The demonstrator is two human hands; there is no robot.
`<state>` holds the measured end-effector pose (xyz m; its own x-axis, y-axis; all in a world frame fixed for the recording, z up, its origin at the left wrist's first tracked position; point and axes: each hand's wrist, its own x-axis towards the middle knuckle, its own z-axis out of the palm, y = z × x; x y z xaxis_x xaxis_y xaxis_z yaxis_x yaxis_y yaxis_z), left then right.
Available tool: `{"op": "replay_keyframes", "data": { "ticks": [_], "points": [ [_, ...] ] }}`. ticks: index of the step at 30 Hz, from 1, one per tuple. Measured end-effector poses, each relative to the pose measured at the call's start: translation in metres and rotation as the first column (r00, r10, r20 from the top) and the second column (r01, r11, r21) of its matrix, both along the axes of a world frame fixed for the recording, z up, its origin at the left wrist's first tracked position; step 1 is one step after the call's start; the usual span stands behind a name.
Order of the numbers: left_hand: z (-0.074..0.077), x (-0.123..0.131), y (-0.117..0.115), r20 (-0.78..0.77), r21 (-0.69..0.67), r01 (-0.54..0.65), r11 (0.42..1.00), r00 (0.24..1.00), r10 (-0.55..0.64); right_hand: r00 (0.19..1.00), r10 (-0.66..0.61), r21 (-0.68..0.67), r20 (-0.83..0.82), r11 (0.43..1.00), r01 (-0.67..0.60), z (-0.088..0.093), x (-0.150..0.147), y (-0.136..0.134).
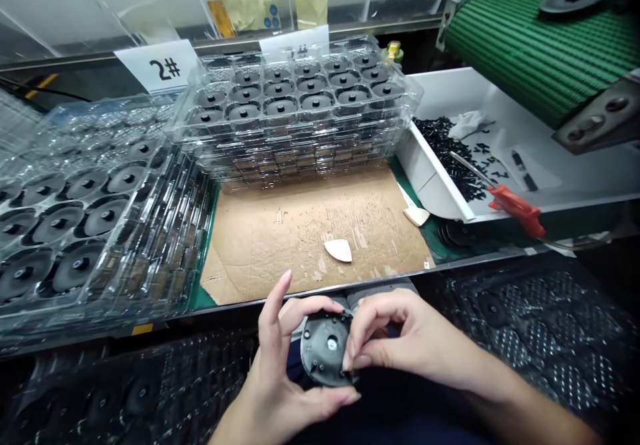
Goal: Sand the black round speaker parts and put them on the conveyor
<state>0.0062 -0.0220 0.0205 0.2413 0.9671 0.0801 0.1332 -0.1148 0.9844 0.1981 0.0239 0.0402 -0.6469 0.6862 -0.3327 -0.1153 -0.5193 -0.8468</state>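
Note:
A round black plastic disc (320,348) with small pegs and a pale centre hole is held up in front of my body, below the bench edge. My left hand (285,358) grips it by the rim, thumb at the bottom and a finger along the top. At the disc's right side, my right hand (387,335) is closed in a pinch against it; whatever lies between those fingertips is too hidden to make out. A white wedge-shaped piece (339,250) lies on the cardboard sheet (270,245) beyond my hands.
Stacked clear trays (295,135) of black discs stand behind the cardboard, with more trays (65,232) at left. To the right, a white bin (443,172) holds small black parts and an orange-handled screwdriver (515,206). A green conveyor belt (530,38) slopes above it, carrying a disc.

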Motion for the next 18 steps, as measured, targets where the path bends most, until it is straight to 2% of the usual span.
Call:
{"op": "replay_keyframes", "data": {
  "ticks": [4, 9, 11, 15, 17, 18],
  "points": [
    [0.003, 0.007, -0.004, 0.046, -0.005, -0.023, 1.0, 0.999, 0.023, 0.991, -0.113, 0.164, 0.074, 0.981, 0.1, -0.004, 0.004, -0.013],
    [0.006, 0.013, -0.011, 0.047, -0.057, -0.067, 0.996, 0.996, 0.07, 0.959, -0.279, 0.328, 0.046, 0.911, 0.249, -0.014, 0.02, -0.029],
    [0.008, 0.017, -0.015, 0.037, -0.07, -0.088, 0.994, 0.995, 0.091, 0.948, -0.304, 0.469, 0.099, 0.854, 0.225, -0.012, 0.029, -0.035],
    [0.009, 0.026, -0.019, 0.022, -0.108, -0.089, 0.99, 0.996, 0.092, 0.936, -0.269, 0.706, 0.225, 0.708, 0.034, -0.003, 0.037, -0.047],
    [0.005, 0.03, -0.02, -0.007, -0.144, -0.038, 0.989, 0.999, 0.037, 0.916, -0.31, 0.805, 0.255, 0.593, -0.023, -0.003, 0.038, -0.052],
    [0.002, 0.032, -0.02, -0.032, -0.175, 0.027, 0.984, 0.999, -0.033, 0.895, -0.346, 0.825, 0.281, 0.563, -0.042, -0.005, 0.04, -0.054]
  ]
}}
